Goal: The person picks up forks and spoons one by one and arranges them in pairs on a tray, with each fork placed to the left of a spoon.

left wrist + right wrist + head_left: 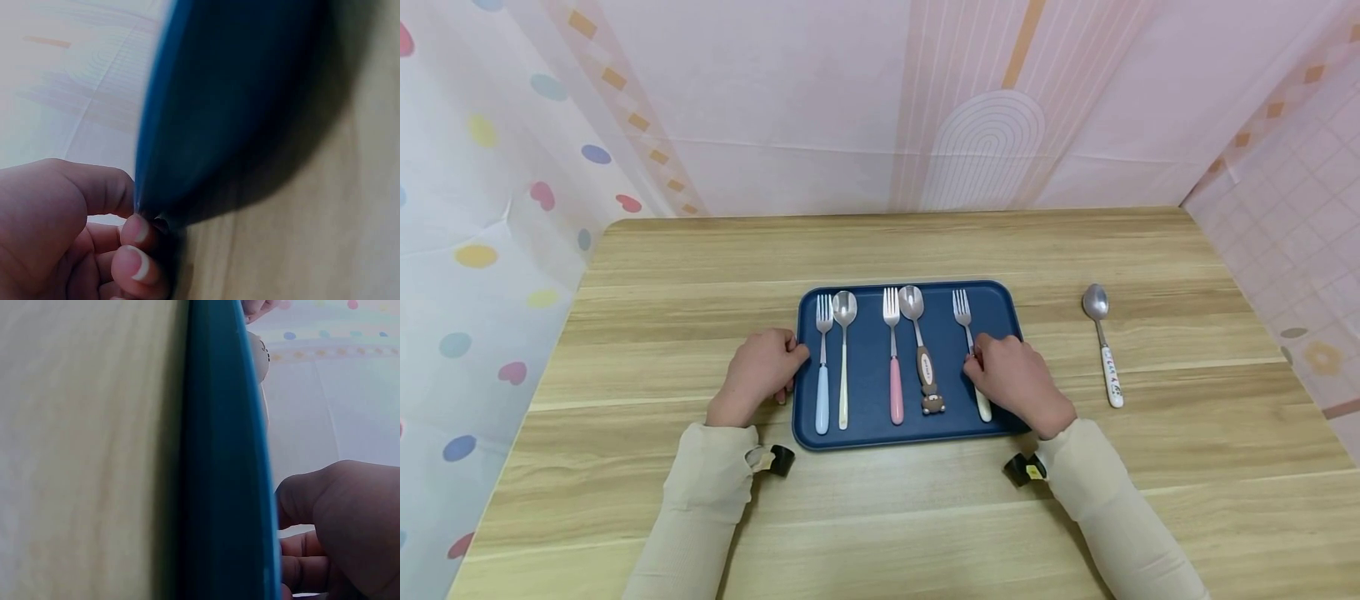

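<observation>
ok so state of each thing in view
Tray, face up, loaded
Blue fork, in tray
Yellow spoon, in tray
Pink fork, in tray
Bear spoon, in tray
Pale fork, in tray, held
White spoon, off tray
Left hand, pinching tray
Right hand, pinching pale fork

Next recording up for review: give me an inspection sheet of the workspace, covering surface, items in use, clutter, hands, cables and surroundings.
Surface: wood-grain table.
Job's things: blue tray bearing a blue-handled fork, cream-handled spoon, pink-handled fork, bear-handled spoon and pale-handled fork; a white-handled spoon lies on the table, right of the tray.
Clutter: nothing seen.
Left hand: pinches the tray's left rim between thumb and fingers.
Right hand: over the pale-handled fork, appears to pinch its handle; contact partly hidden.
Cables: nothing seen.
Surroundings: pale printed backdrop behind the table and at both sides, with coloured dots on the left.
</observation>
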The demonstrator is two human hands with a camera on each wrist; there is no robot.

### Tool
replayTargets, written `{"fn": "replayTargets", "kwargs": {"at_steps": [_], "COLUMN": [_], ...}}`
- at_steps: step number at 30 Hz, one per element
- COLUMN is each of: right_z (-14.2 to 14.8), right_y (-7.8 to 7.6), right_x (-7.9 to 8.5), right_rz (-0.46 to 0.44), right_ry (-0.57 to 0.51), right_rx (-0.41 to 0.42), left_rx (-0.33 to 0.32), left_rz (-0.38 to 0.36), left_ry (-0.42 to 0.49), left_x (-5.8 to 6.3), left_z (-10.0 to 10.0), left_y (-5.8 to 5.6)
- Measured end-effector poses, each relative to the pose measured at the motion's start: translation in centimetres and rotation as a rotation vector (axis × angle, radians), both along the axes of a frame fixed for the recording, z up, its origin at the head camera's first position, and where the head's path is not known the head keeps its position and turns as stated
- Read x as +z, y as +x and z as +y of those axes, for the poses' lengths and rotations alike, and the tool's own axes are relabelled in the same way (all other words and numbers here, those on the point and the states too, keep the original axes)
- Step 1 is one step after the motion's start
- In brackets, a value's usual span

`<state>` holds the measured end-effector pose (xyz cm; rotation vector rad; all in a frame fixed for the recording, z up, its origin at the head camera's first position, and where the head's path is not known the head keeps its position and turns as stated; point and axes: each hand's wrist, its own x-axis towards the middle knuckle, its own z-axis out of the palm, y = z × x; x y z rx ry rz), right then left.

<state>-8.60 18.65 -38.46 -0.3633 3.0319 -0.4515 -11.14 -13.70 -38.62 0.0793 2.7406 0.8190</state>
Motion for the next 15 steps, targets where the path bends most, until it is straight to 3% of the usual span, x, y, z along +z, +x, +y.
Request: {"fn": "replayTargets", "kwargs": {"at_steps": [15], "right_z": [-0.02], "right_y": [0.18], "right_x": [0.36], "right_rz": [-0.034], "right_ry": [-0.002], "right_rx": [-0.003], "left_rx": [0.005], "left_rz": [-0.002], "left_ry": [0.003], "left_x": [0.01], "left_z": [0.00], "left_y": [0.02]}}
